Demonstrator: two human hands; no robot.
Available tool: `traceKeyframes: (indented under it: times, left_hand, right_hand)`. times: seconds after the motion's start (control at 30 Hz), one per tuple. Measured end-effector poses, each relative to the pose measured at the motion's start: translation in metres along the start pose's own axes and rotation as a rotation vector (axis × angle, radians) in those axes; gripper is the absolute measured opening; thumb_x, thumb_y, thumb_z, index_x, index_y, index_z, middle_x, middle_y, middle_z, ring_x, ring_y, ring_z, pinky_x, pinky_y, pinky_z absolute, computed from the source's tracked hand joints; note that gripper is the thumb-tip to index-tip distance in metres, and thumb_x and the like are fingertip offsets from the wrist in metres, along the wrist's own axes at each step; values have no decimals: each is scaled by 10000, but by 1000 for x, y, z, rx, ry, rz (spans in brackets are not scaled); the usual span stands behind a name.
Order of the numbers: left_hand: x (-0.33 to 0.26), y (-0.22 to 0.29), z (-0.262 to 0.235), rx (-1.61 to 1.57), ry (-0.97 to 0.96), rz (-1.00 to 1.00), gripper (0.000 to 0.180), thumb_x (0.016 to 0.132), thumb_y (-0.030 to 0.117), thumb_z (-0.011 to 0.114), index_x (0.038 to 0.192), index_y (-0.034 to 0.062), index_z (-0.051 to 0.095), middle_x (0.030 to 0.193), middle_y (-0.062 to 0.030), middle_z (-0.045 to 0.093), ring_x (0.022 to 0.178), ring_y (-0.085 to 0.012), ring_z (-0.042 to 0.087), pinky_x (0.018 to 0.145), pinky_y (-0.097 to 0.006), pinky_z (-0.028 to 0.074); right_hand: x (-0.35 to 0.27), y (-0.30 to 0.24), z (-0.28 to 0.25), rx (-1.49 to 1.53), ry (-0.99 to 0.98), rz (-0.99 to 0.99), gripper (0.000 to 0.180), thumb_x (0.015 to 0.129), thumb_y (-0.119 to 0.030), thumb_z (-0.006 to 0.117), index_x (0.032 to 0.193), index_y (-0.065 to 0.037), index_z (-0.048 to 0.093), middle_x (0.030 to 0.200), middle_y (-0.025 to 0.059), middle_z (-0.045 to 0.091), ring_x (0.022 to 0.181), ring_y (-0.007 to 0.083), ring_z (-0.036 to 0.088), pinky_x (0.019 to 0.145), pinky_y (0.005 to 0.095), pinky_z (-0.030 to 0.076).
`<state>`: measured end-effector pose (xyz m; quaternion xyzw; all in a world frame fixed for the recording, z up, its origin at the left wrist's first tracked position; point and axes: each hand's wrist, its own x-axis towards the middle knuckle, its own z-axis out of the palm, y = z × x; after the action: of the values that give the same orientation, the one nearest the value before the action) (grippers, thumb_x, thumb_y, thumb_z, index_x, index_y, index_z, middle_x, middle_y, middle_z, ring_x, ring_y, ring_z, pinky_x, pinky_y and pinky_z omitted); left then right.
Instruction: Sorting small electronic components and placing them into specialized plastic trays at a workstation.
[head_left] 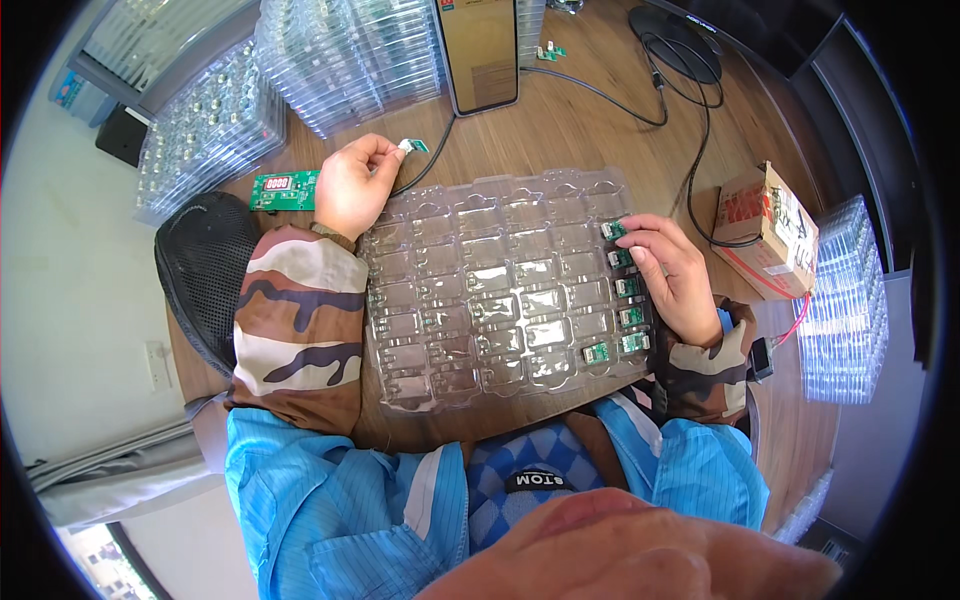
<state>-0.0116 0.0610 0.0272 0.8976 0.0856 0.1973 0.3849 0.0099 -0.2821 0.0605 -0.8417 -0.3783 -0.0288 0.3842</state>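
My left hand [352,190] is closed in a pinch on a small green circuit board with a white end [416,146], held above the table past the tray's far left corner. Beside that wrist lies a larger green board with a lit digit display [270,191]. A clear plastic blister tray [470,290] with rows of compartments lies before me. My right hand [672,275] has its fingertips closed on a small circuit board [611,231] in the far right compartment. Below it, several more boards [630,316] fill the right column, and one board [596,352] sits in the adjoining column.
Stacks of clear trays [345,60] stand at the back left, and another stack [845,300] at the right. A phone [480,60] leans upright at the back. A cardboard box [765,230], black cables [610,105] and a black mesh object [207,280] surround the tray.
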Motion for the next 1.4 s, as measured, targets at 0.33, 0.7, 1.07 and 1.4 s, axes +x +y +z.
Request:
traceKeyframes:
  times: [0.33,0.7,1.07,1.4]
  left_hand:
    - [-1,-1,0,7,-7,-1,164,786,185,605,776,22,600,609,-48,560,552,-113,508,523,-252,411]
    - [-2,-1,0,9,-13,-20,153,773,183,611,769,30,605,624,-83,575,553,-149,537,537,-269,429]
    - [-2,2,0,-45,-11,-29,140,780,150,616,767,11,605,615,-44,559,547,-91,490,531,-234,413]
    - [-3,3,-2,-67,-21,-66,125,781,129,624,782,5,604,618,-14,552,546,-60,462,525,-212,404]
  right_hand:
    - [-2,-3,-2,25,83,-41,94,816,-56,526,827,15,587,916,117,594,824,253,563,716,298,444]
    - [-1,-4,-7,68,81,-279,64,710,-46,622,689,2,585,743,98,603,674,245,576,600,310,459]
    - [-2,-6,-8,72,-13,-316,139,664,-92,678,659,-17,561,675,73,570,628,245,563,553,314,450]
    - [-3,-6,-9,40,-39,-340,179,653,-150,692,664,-26,562,706,71,572,639,243,563,551,314,453]
